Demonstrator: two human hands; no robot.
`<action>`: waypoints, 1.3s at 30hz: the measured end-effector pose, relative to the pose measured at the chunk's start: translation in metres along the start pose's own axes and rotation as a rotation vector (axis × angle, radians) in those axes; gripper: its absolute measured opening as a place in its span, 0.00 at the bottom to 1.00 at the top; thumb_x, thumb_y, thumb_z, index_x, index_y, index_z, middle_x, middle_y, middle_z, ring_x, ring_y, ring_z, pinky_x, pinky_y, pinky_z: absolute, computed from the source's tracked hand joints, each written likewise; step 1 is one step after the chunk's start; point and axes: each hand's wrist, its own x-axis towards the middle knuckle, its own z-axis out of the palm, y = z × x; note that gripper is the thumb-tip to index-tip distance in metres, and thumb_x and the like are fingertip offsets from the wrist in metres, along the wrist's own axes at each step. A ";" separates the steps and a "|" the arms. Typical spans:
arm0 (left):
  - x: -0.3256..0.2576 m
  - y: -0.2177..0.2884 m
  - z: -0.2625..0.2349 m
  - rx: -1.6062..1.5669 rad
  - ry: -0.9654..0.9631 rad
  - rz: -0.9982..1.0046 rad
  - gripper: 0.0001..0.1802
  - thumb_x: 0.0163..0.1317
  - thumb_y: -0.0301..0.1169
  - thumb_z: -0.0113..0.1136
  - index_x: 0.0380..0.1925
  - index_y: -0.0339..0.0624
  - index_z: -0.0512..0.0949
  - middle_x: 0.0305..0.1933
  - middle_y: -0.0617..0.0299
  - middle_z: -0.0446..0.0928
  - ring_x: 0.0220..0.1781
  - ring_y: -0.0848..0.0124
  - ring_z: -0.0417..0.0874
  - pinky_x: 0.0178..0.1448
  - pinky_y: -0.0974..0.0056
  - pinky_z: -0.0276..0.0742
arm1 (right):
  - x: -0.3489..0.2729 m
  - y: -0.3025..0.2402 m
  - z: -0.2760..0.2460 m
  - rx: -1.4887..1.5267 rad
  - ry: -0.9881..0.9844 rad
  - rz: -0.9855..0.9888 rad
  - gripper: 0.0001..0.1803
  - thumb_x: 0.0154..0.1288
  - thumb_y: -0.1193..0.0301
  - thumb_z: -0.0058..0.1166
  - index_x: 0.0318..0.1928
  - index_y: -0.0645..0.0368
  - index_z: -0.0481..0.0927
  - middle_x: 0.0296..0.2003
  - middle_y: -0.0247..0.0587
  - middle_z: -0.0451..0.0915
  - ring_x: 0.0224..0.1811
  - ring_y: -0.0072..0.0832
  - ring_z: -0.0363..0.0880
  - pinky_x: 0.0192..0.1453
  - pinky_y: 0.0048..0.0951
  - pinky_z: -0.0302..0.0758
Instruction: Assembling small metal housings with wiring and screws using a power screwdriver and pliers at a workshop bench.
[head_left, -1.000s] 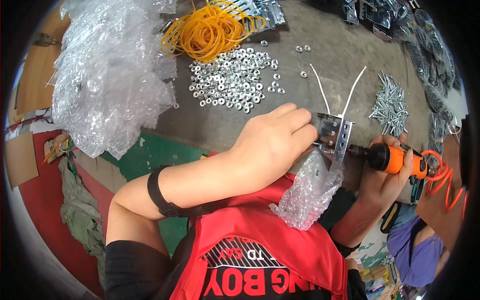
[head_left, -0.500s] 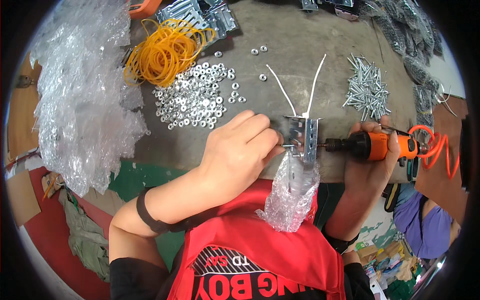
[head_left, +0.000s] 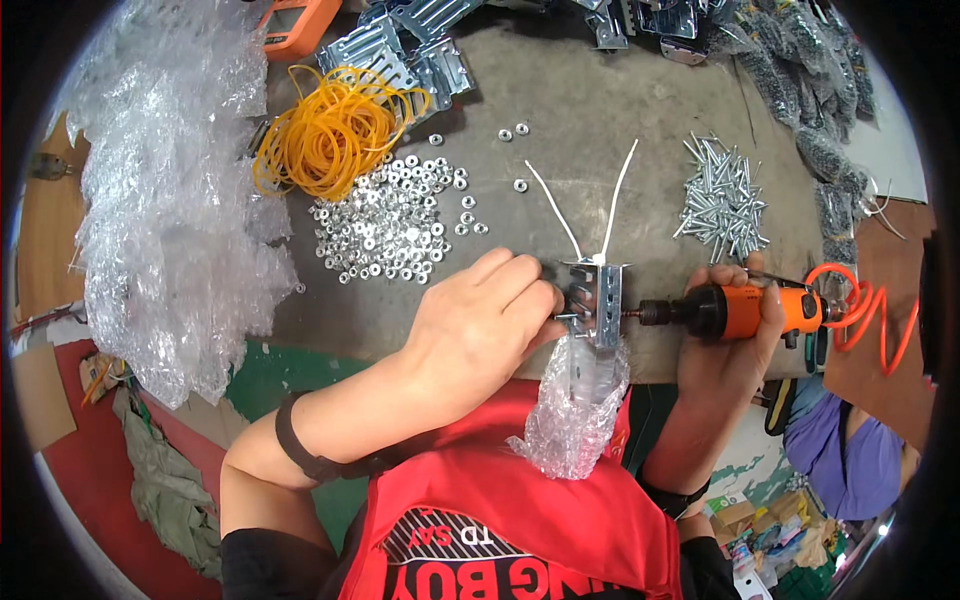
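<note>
A silver metal bracket (head_left: 608,305) stands upright in front of me, with two white cable ties (head_left: 618,205) rising from its top. Bubble wrap (head_left: 570,425) covers its lower part. My left hand (head_left: 485,315) is closed in a pinch at the bracket's left side, on the end of a thin silver screw (head_left: 566,318); the fingers hide whatever else is there. From the right, my right hand (head_left: 735,330) grips an orange and black air screwdriver (head_left: 745,310). Its bit points left at the bracket's right face; whether it touches is hard to see.
Loose nuts (head_left: 385,230) lie in a pile at left, beside yellow rubber bands (head_left: 335,135). A heap of screws (head_left: 722,195) is at right. Bubble wrap bags (head_left: 180,220) cover the left end of the table (head_left: 600,90). An orange coiled hose (head_left: 870,320) trails right. More brackets (head_left: 400,45) lie behind.
The view has shifted, so the whole table sits lower in the picture. Both hands, the bracket and the screwdriver keep nearly the same places relative to each other.
</note>
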 end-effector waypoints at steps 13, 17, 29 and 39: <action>-0.004 0.000 0.003 0.024 0.048 0.045 0.15 0.38 0.25 0.69 0.29 0.41 0.75 0.28 0.60 0.68 0.29 0.62 0.73 0.30 0.61 0.72 | -0.001 0.000 0.003 0.031 0.015 0.008 0.22 0.67 0.61 0.55 0.56 0.58 0.69 0.37 0.37 0.75 0.45 0.30 0.75 0.59 0.41 0.73; -0.005 0.002 0.002 0.044 0.061 0.013 0.13 0.41 0.25 0.68 0.28 0.41 0.74 0.28 0.60 0.66 0.30 0.62 0.72 0.29 0.61 0.72 | -0.002 0.002 0.005 0.019 -0.005 0.003 0.22 0.67 0.62 0.55 0.56 0.58 0.70 0.37 0.36 0.75 0.45 0.30 0.75 0.59 0.41 0.73; -0.008 0.006 0.002 0.059 0.078 -0.040 0.17 0.36 0.21 0.70 0.30 0.41 0.76 0.28 0.59 0.70 0.29 0.59 0.74 0.30 0.59 0.71 | -0.004 0.002 0.006 0.023 0.015 -0.006 0.21 0.67 0.62 0.55 0.56 0.58 0.70 0.38 0.37 0.75 0.46 0.30 0.75 0.59 0.41 0.73; -0.012 0.003 0.004 0.006 0.074 -0.044 0.16 0.38 0.21 0.69 0.30 0.41 0.76 0.29 0.59 0.71 0.29 0.59 0.74 0.32 0.59 0.72 | -0.003 0.001 0.003 0.024 0.000 -0.001 0.21 0.68 0.62 0.54 0.56 0.59 0.70 0.38 0.38 0.75 0.46 0.31 0.75 0.61 0.42 0.72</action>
